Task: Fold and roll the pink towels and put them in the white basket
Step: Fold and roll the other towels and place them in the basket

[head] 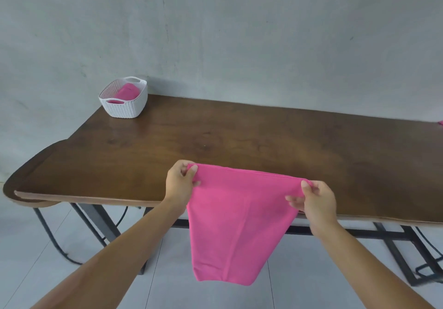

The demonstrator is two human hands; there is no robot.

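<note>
While hung over the table [239, 136] edge, a pink towel [237, 224] is pinched at its top corners | left hand [181, 185] and right hand [314, 200] both gripping | rolled towel [125, 91] lodged in white basket [124, 109]

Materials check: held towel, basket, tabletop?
Pink towel: soft matte cloth, likely microfiber; it drapes limp from both hands. White basket: looks like moulded plastic with a knit-weave texture and cut-out handles. Table: dark brown wood or wood-look top, slight sheen, grain visible.
</note>
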